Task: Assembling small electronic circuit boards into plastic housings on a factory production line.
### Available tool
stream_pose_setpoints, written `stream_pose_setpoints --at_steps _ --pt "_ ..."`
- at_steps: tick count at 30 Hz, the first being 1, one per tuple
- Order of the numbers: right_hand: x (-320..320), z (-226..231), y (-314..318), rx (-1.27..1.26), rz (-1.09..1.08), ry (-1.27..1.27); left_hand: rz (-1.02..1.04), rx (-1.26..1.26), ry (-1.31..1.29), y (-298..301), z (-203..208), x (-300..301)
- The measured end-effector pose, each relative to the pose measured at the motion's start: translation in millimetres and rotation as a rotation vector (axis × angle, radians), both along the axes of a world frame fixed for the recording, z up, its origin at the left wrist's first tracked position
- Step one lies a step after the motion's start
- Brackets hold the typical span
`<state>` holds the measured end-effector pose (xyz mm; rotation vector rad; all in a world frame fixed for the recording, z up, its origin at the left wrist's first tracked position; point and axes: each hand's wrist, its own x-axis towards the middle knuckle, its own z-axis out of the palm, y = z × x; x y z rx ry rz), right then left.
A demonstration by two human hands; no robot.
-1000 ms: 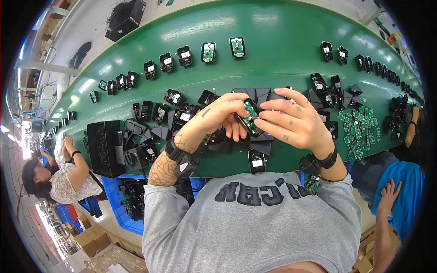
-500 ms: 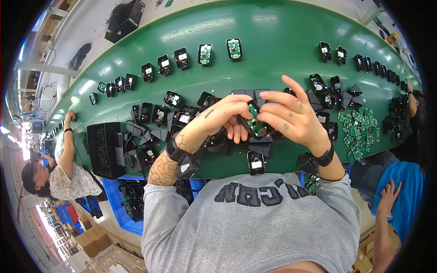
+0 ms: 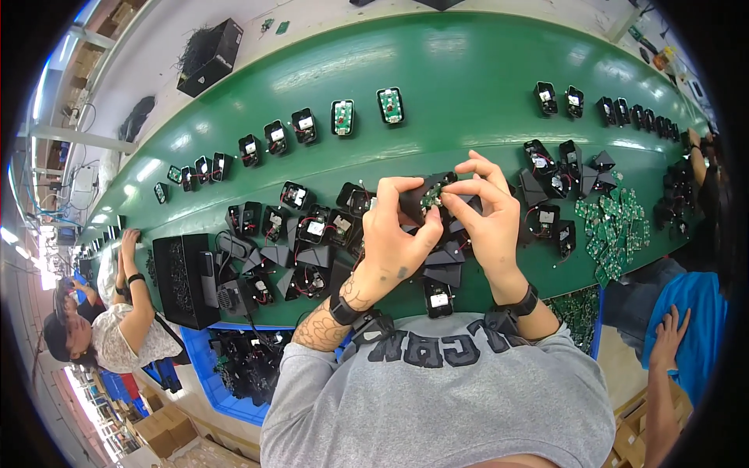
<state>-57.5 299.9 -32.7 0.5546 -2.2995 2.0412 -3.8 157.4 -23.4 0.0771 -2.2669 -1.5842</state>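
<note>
In front of my chest my left hand (image 3: 394,234) grips a small black plastic casing (image 3: 411,200) between its thumb and fingers. A green circuit board (image 3: 431,196) shows at the casing's right side, and the casing sits tilted. My right hand (image 3: 491,222) pinches the board's edge with thumb and forefinger; its other fingers curve above. My fingers partly hide how board and casing meet. Below the hands stands another black casing (image 3: 439,299) with a white part inside. Several open casings with red wires (image 3: 314,226) and dark grey covers (image 3: 314,256) lie around my hands.
Loose green circuit boards (image 3: 612,226) form a pile at the right. Casings with boards (image 3: 390,105) stand in a row across the green table (image 3: 468,78). A black box (image 3: 162,269) and a blue bin (image 3: 234,408) are at left. Co-workers (image 3: 129,327) sit on both sides.
My left hand has turned, its thumb now below the casing, and the casing has tilted so less of the board's face shows. My right fingers have closed in on the board.
</note>
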Motion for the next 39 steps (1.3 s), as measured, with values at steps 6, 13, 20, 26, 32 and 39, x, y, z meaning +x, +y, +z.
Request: stream_pose_setpoints --at_steps 6,13,20,26,32,39 --pt "1.3 -11.3 1.4 -0.102 -0.014 0.061 -0.014 0.039 0.082 7.4 -3.7 -9.7" --pt "4.8 10.2 27.3 0.329 0.294 0.121 0.006 -0.138 0.090 11.6 -5.7 -34.5" --pt "-9.8 10.7 118.5 0.308 -0.067 0.105 -0.261 -0.527 -0.096 1.5 -4.4 -105.3" --pt "-21.8 -48.1 205.1 0.566 -0.870 0.016 -0.304 -0.866 -0.108 -65.8 -55.8 -221.7" --pt "-40.8 -82.0 243.8 1.128 -0.750 0.224 -0.029 -0.886 -0.017 -74.8 -45.6 -199.1" --pt "-37.9 -86.1 263.9 0.719 -0.843 0.097 0.389 -0.739 -0.114 -232.7 -26.9 -128.7"
